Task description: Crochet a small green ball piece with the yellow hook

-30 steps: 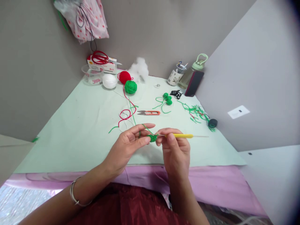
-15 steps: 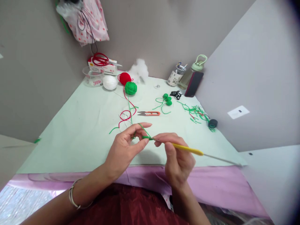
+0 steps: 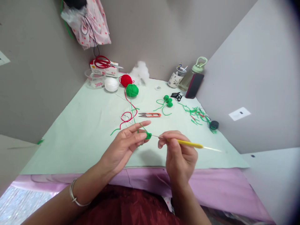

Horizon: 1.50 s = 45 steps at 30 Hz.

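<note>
While the left hand (image 3: 124, 143) pinches a small green crocheted piece (image 3: 148, 136) between thumb and fingers, index finger stretched out above it, the right hand (image 3: 181, 153) grips a yellow-handled hook (image 3: 189, 145) pen-style; hands apart, piece between them, just off the left thumb tip and above the near part of the table (image 3: 70, 137); hook's thin metal shaft reaches the piece's right edge, too small to tell whether its tip sits in a stitch; green strand runs from the green yarn ball (image 3: 132, 90) down to the left fingers; red yarn ball (image 3: 126, 80) just behind that ball, white yarn ball (image 3: 111, 84) to its left; orange-handled snips (image 3: 150, 115) lie beyond the hands, blades pointing left; small green balls (image 3: 168, 100) with loose tails lie farther back, black hair clip (image 3: 177, 96) just beside them; green yarn scraps (image 3: 197, 114) with some red bits spread at right, near a black roll (image 3: 214, 125); phone (image 3: 195, 86) leans against a bottle (image 3: 187, 79) at the back right, pen cup (image 3: 175, 80) next to it.
</note>
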Motion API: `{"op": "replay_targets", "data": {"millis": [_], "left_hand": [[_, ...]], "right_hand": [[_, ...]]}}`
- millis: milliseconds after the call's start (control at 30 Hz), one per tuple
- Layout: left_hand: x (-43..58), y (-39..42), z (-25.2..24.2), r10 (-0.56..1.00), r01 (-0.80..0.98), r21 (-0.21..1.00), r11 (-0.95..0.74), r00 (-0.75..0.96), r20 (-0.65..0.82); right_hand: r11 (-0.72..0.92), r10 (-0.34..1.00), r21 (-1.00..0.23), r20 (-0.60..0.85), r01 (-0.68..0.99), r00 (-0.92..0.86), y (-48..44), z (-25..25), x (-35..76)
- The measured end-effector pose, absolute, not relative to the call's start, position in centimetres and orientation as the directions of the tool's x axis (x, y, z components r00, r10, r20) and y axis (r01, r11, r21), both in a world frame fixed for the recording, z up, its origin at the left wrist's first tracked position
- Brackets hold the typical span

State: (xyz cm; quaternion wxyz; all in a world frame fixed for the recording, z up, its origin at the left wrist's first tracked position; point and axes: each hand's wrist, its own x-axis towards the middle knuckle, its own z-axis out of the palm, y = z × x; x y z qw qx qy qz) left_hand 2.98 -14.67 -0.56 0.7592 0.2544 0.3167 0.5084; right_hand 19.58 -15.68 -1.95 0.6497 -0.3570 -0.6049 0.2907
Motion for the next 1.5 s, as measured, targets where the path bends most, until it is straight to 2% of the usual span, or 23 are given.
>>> {"op": "replay_targets", "data": {"millis": [67,233,400,533,600,667,767,800,833,867,933,1000,1067,1133,1267,1400,1500], "left_hand": [[2.9,-14.8,-0.4,0.932,-0.577,0.739,0.348,0.296,-0.207],[3.2,-15.5,-0.5,0.946,-0.507,0.815,0.280,0.290,-0.145],[3.1,-15.4,-0.6,0.964,-0.514,0.832,0.211,0.252,-0.089],[3.0,-15.4,-0.5,0.966,-0.534,0.819,0.208,0.242,-0.088],[3.1,-15.5,-0.5,0.972,-0.532,0.823,0.202,0.212,-0.101],[3.4,-15.6,-0.7,0.976,-0.541,0.816,0.203,0.176,-0.126],[4.0,-15.5,-1.2,0.966,-0.589,0.766,0.259,0.180,-0.188],[4.1,-15.4,-1.4,0.954,-0.609,0.735,0.298,0.216,-0.207],[4.1,-15.2,-1.6,0.939,-0.626,0.701,0.341,0.264,-0.221],[4.0,-14.9,-1.8,0.923,-0.639,0.669,0.379,0.308,-0.229],[3.5,-14.4,-1.9,0.906,-0.654,0.632,0.416,0.357,-0.227],[3.1,-14.1,-1.8,0.927,-0.641,0.672,0.370,0.306,-0.218],[2.9,-14.1,-1.5,0.949,-0.604,0.736,0.306,0.258,-0.183],[3.1,-14.4,-1.2,0.959,-0.566,0.781,0.262,0.245,-0.145],[3.5,-14.9,-0.9,0.963,-0.533,0.811,0.240,0.236,-0.130],[3.7,-14.9,-1.0,0.964,-0.525,0.820,0.228,0.242,-0.113],[3.7,-14.9,-1.1,0.968,-0.534,0.816,0.220,0.225,-0.113]], "right_hand": [[0.524,0.851,-0.848,0.518,-0.076,0.086,-15.5,-1.7,19.3],[0.523,0.851,-0.852,0.521,-0.013,0.072,-15.5,-1.9,18.7],[0.395,0.919,-0.910,0.387,-0.125,0.082,-15.5,-2.5,18.9],[0.394,0.919,-0.908,0.387,-0.144,0.073,-15.5,-2.4,18.8],[0.444,0.895,-0.895,0.441,-0.049,0.065,-15.6,-2.4,18.6],[0.548,0.828,-0.822,0.560,0.157,0.037,-15.6,-2.7,18.5],[0.706,0.613,-0.500,0.786,0.502,-0.079,-15.7,-3.5,18.4],[0.725,0.550,-0.415,0.829,0.550,-0.100,-15.6,-3.7,18.5],[0.731,0.530,-0.401,0.843,0.552,-0.089,-15.6,-3.8,18.6],[0.724,0.563,-0.458,0.824,0.515,-0.059,-15.5,-3.7,18.7],[0.645,0.708,-0.678,0.704,0.354,0.058,-15.2,-3.3,19.0],[0.520,0.830,-0.846,0.533,0.116,0.166,-14.9,-2.7,19.1],[0.418,0.903,-0.903,0.400,-0.104,0.155,-14.5,-2.4,19.1],[0.341,0.940,-0.912,0.326,-0.228,0.102,-14.2,-2.4,18.8],[0.289,0.957,-0.919,0.274,-0.267,0.093,-14.0,-3.0,18.5],[0.268,0.962,-0.942,0.248,-0.203,0.115,-14.1,-3.2,18.6],[0.297,0.952,-0.947,0.284,-0.120,0.112,-14.3,-3.1,18.6]]}}
